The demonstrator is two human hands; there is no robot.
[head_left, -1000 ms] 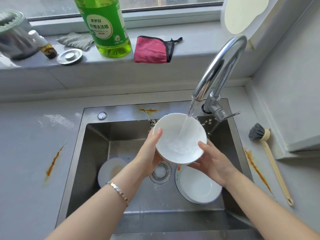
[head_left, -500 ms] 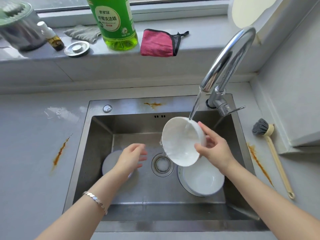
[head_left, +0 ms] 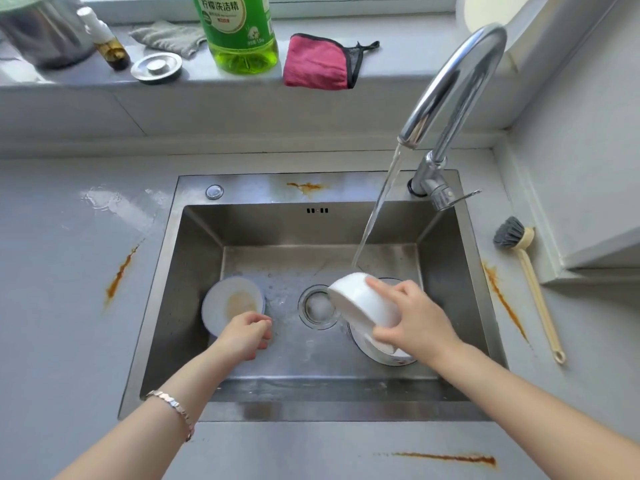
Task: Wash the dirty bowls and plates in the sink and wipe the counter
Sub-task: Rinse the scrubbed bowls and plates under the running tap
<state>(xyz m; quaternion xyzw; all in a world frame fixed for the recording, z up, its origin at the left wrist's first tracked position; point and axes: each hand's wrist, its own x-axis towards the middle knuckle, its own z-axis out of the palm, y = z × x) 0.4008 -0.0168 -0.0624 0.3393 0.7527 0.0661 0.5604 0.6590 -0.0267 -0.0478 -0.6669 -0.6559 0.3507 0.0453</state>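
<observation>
The grey tabletop (head_left: pixel 69 341) surrounds a steel sink (head_left: pixel 263 223) (tap (head_left: pixel 450 81) running). Inside, the right grip (head_left: pixel 412 320) curls round a tipped white bowl (head_left: pixel 360 299) over 1 plate (head_left: pixel 394 356). The left grip (head_left: pixel 246 332), loosely curled and holding nothing, hovers beside a dirty dish (head_left: pixel 221 303).

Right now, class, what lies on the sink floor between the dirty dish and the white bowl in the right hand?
The round drain strainer lies between the dirty dish and the white bowl, seen in the head view.

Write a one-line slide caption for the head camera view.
Right hand holds a tilted white bowl in the sink; left hand hovers by a soiled dish; faucet runs.
</observation>
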